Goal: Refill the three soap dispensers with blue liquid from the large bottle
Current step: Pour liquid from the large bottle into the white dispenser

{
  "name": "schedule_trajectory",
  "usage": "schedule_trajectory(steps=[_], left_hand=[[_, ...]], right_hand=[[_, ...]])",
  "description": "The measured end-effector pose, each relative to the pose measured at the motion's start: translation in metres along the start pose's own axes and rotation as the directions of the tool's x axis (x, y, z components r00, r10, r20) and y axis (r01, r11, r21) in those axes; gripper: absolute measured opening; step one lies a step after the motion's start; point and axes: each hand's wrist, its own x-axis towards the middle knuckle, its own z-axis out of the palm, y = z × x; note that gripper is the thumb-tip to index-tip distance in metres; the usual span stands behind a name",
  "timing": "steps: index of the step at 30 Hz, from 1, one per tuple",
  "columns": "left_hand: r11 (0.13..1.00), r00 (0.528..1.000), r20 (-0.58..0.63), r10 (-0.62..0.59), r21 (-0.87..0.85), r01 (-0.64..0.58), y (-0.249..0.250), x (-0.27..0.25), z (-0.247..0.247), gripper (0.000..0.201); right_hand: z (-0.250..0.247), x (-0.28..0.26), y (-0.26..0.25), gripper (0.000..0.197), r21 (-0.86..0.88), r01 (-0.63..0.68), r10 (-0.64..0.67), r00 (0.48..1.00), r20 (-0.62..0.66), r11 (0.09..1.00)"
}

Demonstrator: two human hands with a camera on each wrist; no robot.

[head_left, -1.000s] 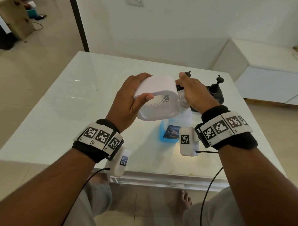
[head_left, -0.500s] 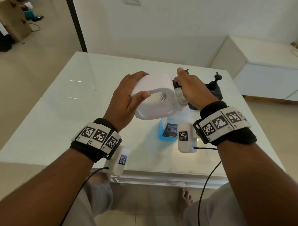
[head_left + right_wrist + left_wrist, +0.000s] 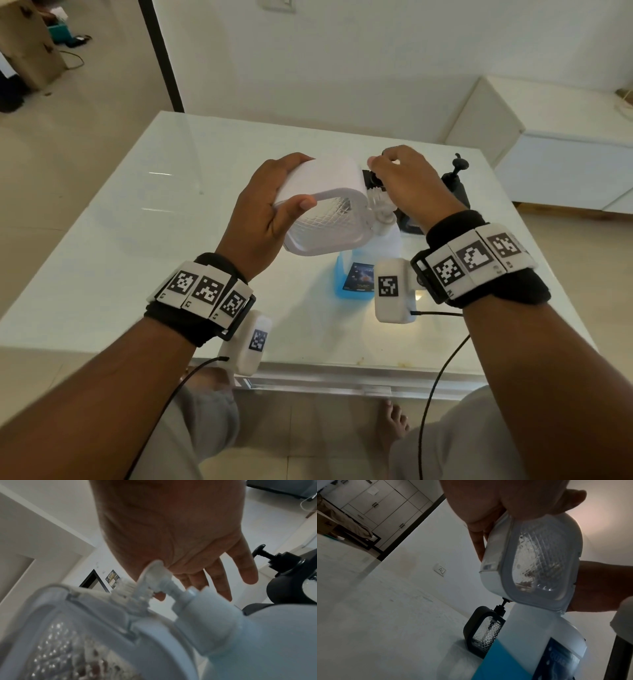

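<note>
My left hand (image 3: 260,219) grips the white soap dispenser (image 3: 322,185), tipped on its side in the air above the large bottle (image 3: 340,279). Its clear, diamond-textured window (image 3: 539,561) faces me. My right hand (image 3: 404,185) curls over the dispenser's white pump head (image 3: 150,569), above its ridged collar (image 3: 130,595). The large bottle stands on the table with blue liquid low in it and a dark label. One black dispenser (image 3: 455,185) stands behind my right hand; another (image 3: 481,628) is partly hidden behind the white one.
The white glossy table (image 3: 137,222) has bare surface to the left and front. A white low cabinet (image 3: 548,144) stands to the right, and a white wall lies behind the table. Cables hang from both wrist cameras.
The white dispenser stays tipped in my left hand. My right hand has shifted slightly upward on the pump head. Nothing else has moved.
</note>
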Motion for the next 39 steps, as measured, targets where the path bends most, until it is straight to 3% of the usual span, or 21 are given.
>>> schedule_trajectory(steps=[2, 5, 11, 18, 22, 26, 32, 36, 39], left_hand=[[1.0, 1.0, -0.004, 0.0, 0.001, 0.0, 0.0, 0.0, 0.0, 0.056], [1.0, 1.0, 0.0, 0.002, 0.0, -0.002, 0.0, 0.001, 0.001, 0.056], [1.0, 1.0, -0.01, -0.001, 0.001, 0.001, 0.001, 0.0, 0.0, 0.058], [1.0, 1.0, -0.005, 0.004, 0.003, -0.004, 0.003, 0.001, 0.0, 0.068], [1.0, 1.0, -0.002, 0.002, -0.003, -0.002, 0.003, 0.0, 0.0, 0.065], [1.0, 1.0, -0.002, 0.003, 0.017, -0.003, 0.001, 0.0, -0.001, 0.07], [1.0, 1.0, -0.003, 0.006, 0.027, -0.006, -0.001, 0.001, 0.0, 0.062], [1.0, 1.0, -0.005, 0.004, 0.022, -0.004, 0.001, 0.0, 0.0, 0.065], [1.0, 1.0, -0.001, 0.002, 0.019, -0.002, 0.003, -0.001, 0.001, 0.059]], right_hand=[[-0.003, -0.001, -0.004, 0.05, 0.062, -0.029, 0.029, 1.0, -0.005, 0.998], [-0.005, -0.003, -0.01, 0.047, 0.093, 0.0, 0.003, 0.999, -0.033, 0.996], [0.001, -0.005, -0.009, 0.03, -0.02, -0.031, 0.03, 0.998, -0.05, 0.999], [0.006, -0.009, -0.006, 0.035, -0.037, -0.038, 0.037, 0.999, -0.028, 0.999], [0.004, -0.011, -0.009, 0.015, -0.019, -0.037, 0.036, 0.999, -0.033, 0.999], [-0.001, -0.014, -0.016, 0.037, -0.017, -0.067, 0.066, 0.998, -0.019, 0.998], [0.004, -0.01, -0.012, 0.039, -0.127, -0.002, 0.004, 1.0, 0.012, 0.992], [0.007, -0.009, -0.007, 0.054, -0.165, 0.061, -0.055, 0.998, 0.04, 0.984], [0.007, -0.007, -0.004, 0.046, -0.15, 0.054, -0.048, 0.998, 0.042, 0.987]])
